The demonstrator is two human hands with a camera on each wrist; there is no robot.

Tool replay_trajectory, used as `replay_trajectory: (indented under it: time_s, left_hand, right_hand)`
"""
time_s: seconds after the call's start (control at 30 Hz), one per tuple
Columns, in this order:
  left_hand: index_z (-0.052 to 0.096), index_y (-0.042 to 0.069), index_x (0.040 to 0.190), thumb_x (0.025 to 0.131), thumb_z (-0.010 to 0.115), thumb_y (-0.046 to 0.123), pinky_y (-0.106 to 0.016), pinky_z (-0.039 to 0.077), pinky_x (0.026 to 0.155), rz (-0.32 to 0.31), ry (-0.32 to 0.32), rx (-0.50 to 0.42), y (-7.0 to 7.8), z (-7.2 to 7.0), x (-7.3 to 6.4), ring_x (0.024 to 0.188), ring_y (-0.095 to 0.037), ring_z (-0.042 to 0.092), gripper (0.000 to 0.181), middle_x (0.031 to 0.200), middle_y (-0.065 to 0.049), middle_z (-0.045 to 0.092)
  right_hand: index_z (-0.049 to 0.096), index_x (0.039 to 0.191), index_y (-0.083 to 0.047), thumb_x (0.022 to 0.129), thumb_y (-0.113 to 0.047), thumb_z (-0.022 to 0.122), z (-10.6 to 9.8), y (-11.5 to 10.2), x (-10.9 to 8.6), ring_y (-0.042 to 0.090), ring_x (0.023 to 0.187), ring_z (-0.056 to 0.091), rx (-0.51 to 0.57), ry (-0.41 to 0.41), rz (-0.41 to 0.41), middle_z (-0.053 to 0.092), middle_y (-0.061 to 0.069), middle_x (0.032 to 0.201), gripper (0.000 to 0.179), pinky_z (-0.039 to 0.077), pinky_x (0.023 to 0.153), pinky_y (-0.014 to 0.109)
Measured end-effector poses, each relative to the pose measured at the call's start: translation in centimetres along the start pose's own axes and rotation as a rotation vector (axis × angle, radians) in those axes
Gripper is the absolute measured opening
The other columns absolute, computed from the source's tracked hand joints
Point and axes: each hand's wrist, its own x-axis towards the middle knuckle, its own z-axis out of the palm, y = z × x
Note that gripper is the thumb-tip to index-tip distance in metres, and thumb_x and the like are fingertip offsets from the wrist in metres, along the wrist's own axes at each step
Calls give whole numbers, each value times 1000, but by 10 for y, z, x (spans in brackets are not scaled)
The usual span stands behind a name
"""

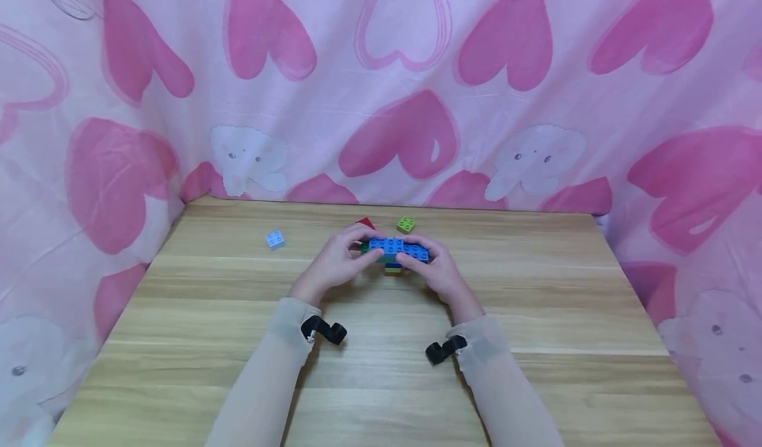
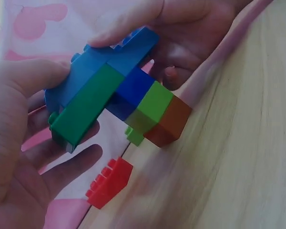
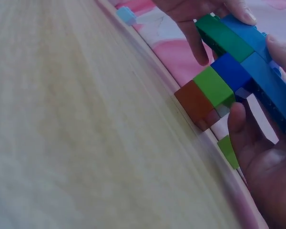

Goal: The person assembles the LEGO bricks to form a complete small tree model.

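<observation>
Both hands hold a toy-brick build (image 1: 388,248) above the far middle of the table. Its wide upper layer has blue bricks (image 3: 269,86) with a dark green brick (image 2: 88,107) under the left part. Below stands a column of a dark blue brick (image 2: 135,89), a lime brick (image 3: 213,86) and a brown brick (image 2: 169,124). My left hand (image 1: 333,260) grips the left end, thumb against the blue side and other fingers behind and below. At the right end, my right hand (image 1: 439,272) pinches the blue bricks between thumb and fingers.
Behind the build lie a red brick (image 1: 366,223), partly hidden by the left hand, and a loose lime brick (image 1: 406,225). A light blue brick (image 1: 275,239) sits further left on the wooden table (image 1: 381,381). A pink heart-patterned curtain (image 1: 333,116) hangs around the table's back and sides.
</observation>
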Motion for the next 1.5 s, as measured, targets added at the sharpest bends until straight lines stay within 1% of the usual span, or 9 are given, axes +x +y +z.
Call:
replay_trajectory:
  time_s: [0.2,0.47,0.63,0.9,1.03,1.1,1.2,1.33,1.5]
  left_hand:
    - [72,14,140,105,77,31,-52,60,104,-13,4,36,3,0,1,128,-25,61,39,139,0,67]
    - [73,19,136,104,78,27,-46,60,100,-27,23,79,9,-1,0,120,-23,62,33,135,2,68]
    - [73,20,135,102,80,27,-46,61,99,-29,33,81,9,-1,-1,119,-23,62,34,134,3,68]
    - [73,17,139,95,89,34,-51,53,107,37,17,134,5,10,4,119,-23,66,49,133,1,73]
    - [75,18,136,95,89,29,-52,53,108,21,28,124,6,11,4,118,-24,66,44,131,1,74]
    - [75,18,135,96,89,28,-51,54,107,3,29,123,6,11,3,117,-24,66,43,130,1,74]
    - [75,19,136,96,88,28,-51,54,107,-16,20,123,6,10,3,117,-24,66,43,130,0,74]
    - [75,18,137,96,88,29,-51,54,107,-41,13,119,6,9,2,118,-25,65,44,131,0,73]
    - [74,16,139,96,88,30,-52,53,109,-63,7,111,6,9,2,120,-26,65,47,133,-1,72]
  right_hand:
    - [67,149,-15,102,-22,81,-2,3,1,31,133,55,-31,22,37,59,7,154,50,52,107,34]
    - [62,148,-1,100,-17,83,-3,5,2,33,129,57,26,20,29,58,12,152,55,55,103,30]
    - [61,150,-1,100,-17,83,-2,8,3,32,130,59,11,12,21,59,11,153,56,55,103,28]
    - [63,149,-1,98,-17,86,-3,9,2,31,132,59,29,17,11,60,12,153,58,54,105,27]
    - [59,152,0,104,-18,77,-5,10,3,26,134,59,52,24,-24,63,18,148,54,50,110,27]
    - [56,153,0,110,-21,68,-9,10,5,24,131,63,69,67,-46,66,22,143,49,53,108,28]
    - [57,150,0,114,-24,62,-17,13,9,22,116,70,78,203,-60,71,20,130,44,59,90,27]
    - [64,142,-4,109,-22,72,-26,16,14,18,98,68,29,380,-21,73,6,113,39,54,69,22]
    - [66,140,-1,105,-19,77,-27,16,16,22,107,66,-94,370,-19,71,12,119,40,56,82,22]
